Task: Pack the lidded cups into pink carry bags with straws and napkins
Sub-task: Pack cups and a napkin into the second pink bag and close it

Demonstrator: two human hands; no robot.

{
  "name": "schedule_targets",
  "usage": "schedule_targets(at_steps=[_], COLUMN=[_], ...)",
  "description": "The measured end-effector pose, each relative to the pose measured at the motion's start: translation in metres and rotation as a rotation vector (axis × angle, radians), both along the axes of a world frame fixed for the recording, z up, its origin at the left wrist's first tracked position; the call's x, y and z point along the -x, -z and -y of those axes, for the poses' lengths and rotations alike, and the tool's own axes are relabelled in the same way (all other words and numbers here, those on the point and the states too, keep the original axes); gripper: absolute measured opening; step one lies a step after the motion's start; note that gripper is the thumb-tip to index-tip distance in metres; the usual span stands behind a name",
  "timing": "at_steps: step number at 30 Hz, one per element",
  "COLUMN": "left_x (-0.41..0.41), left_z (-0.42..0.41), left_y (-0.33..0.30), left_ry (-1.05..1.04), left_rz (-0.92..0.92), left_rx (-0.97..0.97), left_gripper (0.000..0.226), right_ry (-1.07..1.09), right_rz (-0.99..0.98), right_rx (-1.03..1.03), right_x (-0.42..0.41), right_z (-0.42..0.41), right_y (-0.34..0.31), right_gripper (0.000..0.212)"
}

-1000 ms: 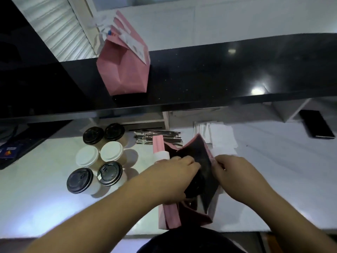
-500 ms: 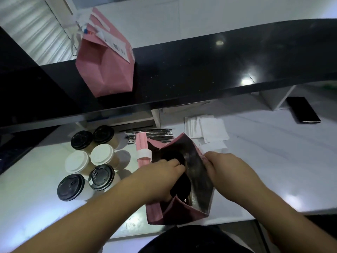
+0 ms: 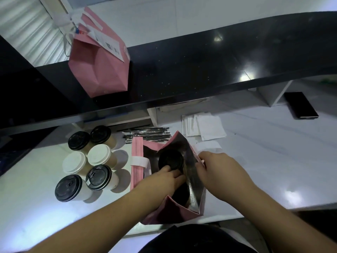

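Note:
An open pink carry bag (image 3: 182, 210) with a dark foil lining stands at the counter's front edge. Inside it sit two black-lidded cups; the far lid (image 3: 170, 158) shows fully, the near one (image 3: 180, 195) partly. My left hand (image 3: 162, 179) reaches into the bag, fingers resting on the far lid's rim. My right hand (image 3: 218, 172) pinches the bag's right wall and holds it open. To the left stand several more lidded cups (image 3: 98, 177), black and white lids. Wrapped straws (image 3: 147, 135) and white napkins (image 3: 206, 127) lie behind the bag.
A packed, closed pink bag (image 3: 102, 66) stands on the raised black ledge (image 3: 200, 70) at the back left. A black phone (image 3: 300, 105) lies at the far right on the white counter (image 3: 264, 152). The counter's front edge runs just below the bag.
The bag has been pulled wider open, so the far cup's lid now shows. My left hand has slid back from deep inside onto that lid's near rim.

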State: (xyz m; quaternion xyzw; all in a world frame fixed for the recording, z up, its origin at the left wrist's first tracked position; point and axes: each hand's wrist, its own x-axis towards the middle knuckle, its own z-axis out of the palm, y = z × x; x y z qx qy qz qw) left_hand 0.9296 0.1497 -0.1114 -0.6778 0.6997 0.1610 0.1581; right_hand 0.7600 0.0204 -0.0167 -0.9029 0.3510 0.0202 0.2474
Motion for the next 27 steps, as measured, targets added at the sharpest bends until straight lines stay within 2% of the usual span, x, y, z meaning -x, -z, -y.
schedule_targets(at_steps=[3,6,10,12,15,17,18,19,21,23,24,27], left_x=[-0.003,-0.004,-0.003,-0.001,-0.006,-0.021,-0.032,-0.045,-0.071,-0.092,-0.101,-0.119], left_z=[0.004,-0.002,0.012,0.023,0.024,0.017,0.013,0.009,0.001,-0.006,-0.007,-0.001], left_y=[0.017,0.016,-0.027,-0.068,-0.122,-0.131,-0.125,-0.112,-0.076,-0.034,-0.015,0.021], left_ry=[0.080,0.033,-0.083,-0.178,-0.361,-0.602,-0.746,-0.891,-1.069,-1.046,-0.998,-0.903], left_rz=[-0.009,-0.049,-0.236,-0.394,-0.517,-0.538,-0.517,-0.462,-0.304,-0.176,-0.131,-0.101], left_rx=[-0.072,-0.026,0.088,0.252,0.631,0.932,1.021,1.025,0.802,0.507,0.390,0.219], left_gripper=[0.066,0.048,0.064,0.048,0.017,0.011,0.009,0.011,0.012,0.011,0.019,0.032], right_ry=[0.016,0.016,0.052,0.068,0.080,0.085,0.092,0.100,0.121,0.134,0.138,0.161], right_rz=[-0.004,-0.019,-0.016,-0.010,-0.009,-0.019,-0.021,-0.018,0.002,0.014,0.015,0.015], right_rx=[-0.016,-0.007,-0.018,-0.014,0.013,0.045,0.057,0.065,0.074,0.073,0.069,0.045], right_x=[-0.003,-0.003,0.004,0.010,0.019,0.025,0.028,0.030,0.032,0.032,0.032,0.031], right_z=[0.001,0.005,0.020,0.029,0.045,0.057,0.062,0.066,0.070,0.071,0.070,0.065], right_y=[0.003,0.003,-0.001,-0.003,-0.002,-0.001,-0.001,0.000,0.001,0.003,0.004,0.005], right_gripper=[0.027,0.027,0.031,0.033,0.034,0.033,0.033,0.034,0.037,0.037,0.038,0.039])
